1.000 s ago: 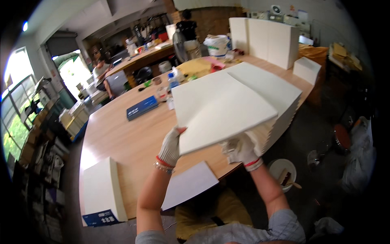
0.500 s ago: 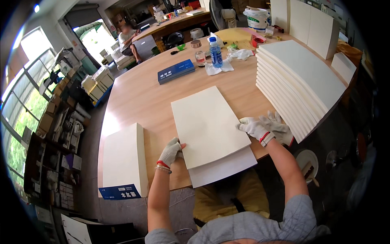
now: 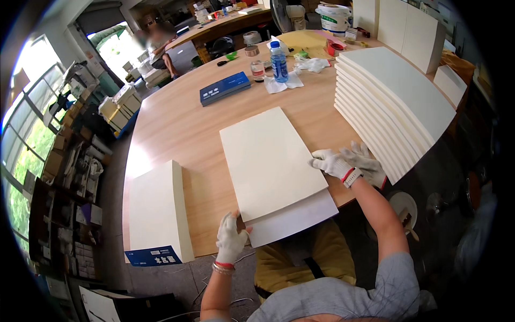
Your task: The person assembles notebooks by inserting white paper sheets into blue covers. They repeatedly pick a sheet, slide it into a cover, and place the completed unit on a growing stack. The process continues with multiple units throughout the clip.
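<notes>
A thick cream-coloured board or pad of paper (image 3: pixel 271 158) lies on the table in front of me. From under its near edge sticks out a white sheet (image 3: pixel 295 220), which overhangs the table edge. My left hand (image 3: pixel 230 236), in a white glove with a red cuff, is at the near left corner of these, thumb and fingers apart. My gloved right hand (image 3: pixel 331 163) rests against the right edge of the cream pad, fingers stretched out and somewhat spread. Beside it lies a loose white glove (image 3: pixel 366 162). Neither hand visibly grips anything.
A tall stack of white boards (image 3: pixel 397 96) stands on the right. At left is a cream stack (image 3: pixel 153 206) with a blue end. A blue box (image 3: pixel 225 88), bottle (image 3: pixel 278 63), glass jar (image 3: pixel 257 71) and bucket (image 3: pixel 333 20) stand farther back. Someone sits at far left.
My left hand has slid toward me along the pad's left edge to the near corner, and its fingers have spread. My right hand stays at the right edge. The view has shifted slightly.
</notes>
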Demonstrator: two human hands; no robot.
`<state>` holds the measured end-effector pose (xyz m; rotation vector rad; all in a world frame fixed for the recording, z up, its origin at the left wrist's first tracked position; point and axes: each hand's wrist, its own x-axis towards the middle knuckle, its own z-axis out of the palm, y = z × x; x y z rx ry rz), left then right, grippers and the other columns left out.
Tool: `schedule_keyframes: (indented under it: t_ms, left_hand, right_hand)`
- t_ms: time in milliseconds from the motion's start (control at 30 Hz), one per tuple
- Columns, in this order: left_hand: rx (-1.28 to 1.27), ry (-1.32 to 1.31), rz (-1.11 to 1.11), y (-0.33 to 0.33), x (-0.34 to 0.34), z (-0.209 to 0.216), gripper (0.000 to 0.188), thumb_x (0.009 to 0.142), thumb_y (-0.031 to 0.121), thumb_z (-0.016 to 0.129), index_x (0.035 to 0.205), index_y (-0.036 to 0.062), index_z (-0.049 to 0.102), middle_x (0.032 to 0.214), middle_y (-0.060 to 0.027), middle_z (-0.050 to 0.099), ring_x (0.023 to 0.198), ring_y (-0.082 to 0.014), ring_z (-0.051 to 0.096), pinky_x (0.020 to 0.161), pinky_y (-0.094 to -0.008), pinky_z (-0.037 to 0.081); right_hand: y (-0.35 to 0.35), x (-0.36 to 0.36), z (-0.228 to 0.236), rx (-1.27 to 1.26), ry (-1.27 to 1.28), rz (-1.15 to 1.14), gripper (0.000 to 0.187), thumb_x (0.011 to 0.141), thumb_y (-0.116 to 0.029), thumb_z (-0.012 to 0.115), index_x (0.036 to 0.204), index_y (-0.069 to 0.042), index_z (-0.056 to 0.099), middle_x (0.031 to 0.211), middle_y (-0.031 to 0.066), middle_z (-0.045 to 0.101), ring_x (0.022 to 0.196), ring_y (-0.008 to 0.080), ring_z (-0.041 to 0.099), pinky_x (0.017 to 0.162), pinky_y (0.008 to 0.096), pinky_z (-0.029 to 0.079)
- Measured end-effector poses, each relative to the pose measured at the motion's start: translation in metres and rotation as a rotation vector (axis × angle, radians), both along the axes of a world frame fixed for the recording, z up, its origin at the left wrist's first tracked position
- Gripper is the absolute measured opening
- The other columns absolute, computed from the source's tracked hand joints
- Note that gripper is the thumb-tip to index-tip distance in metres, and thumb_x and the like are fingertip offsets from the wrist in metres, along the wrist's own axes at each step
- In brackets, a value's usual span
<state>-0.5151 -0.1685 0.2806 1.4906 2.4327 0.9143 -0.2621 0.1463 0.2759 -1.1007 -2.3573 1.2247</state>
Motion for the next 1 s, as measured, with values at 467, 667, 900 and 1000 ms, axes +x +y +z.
schedule_keyframes:
  t_ms: [467,667,900,1000]
  left_hand:
    - [0.121,-0.044,-0.047,-0.008,0.009,-0.02,0.057,0.065,0.006,0.081,0.118,0.0018,0.06,0.12,-0.0192,0.061,0.119,-0.035,0.054,0.097,-0.0405,0.046]
    - [0.109,0.035,-0.079,-0.009,0.008,-0.017,0.058,0.066,0.009,0.081,0.119,0.0018,0.059,0.121,-0.0192,0.061,0.12,-0.036,0.053,0.098,-0.0419,0.045]
    - [0.07,0.089,-0.164,-0.006,0.006,-0.008,0.077,0.063,0.016,0.084,0.131,0.0061,0.049,0.131,-0.0211,0.053,0.119,-0.0373,0.052,0.097,-0.0437,0.045]
    - [0.026,0.292,-0.368,0.005,0.027,0.038,0.092,0.058,0.024,0.086,0.137,0.0079,0.041,0.139,-0.0223,0.043,0.115,-0.0396,0.053,0.096,-0.0449,0.046]
  right_hand:
    - [0.0,-0.003,0.007,0.075,-0.153,-0.008,0.038,0.089,-0.045,0.059,0.085,-0.007,0.059,0.073,0.0103,0.06,0.068,0.0256,0.057,0.064,0.0392,0.044]
    - [-0.008,-0.005,0.019,0.093,-0.195,-0.016,0.038,0.089,-0.044,0.059,0.095,-0.007,0.062,0.086,0.0135,0.067,0.079,0.0296,0.064,0.069,0.0401,0.047]
    - [-0.017,-0.002,0.02,0.198,-0.061,-0.064,0.04,0.089,-0.042,0.06,0.101,-0.004,0.065,0.092,0.0141,0.068,0.086,0.0307,0.064,0.076,0.0386,0.049]
    - [-0.041,0.012,0.021,0.32,0.211,0.046,0.04,0.091,-0.04,0.058,0.104,-0.003,0.066,0.101,0.0155,0.067,0.093,0.0312,0.064,0.081,0.0383,0.049]
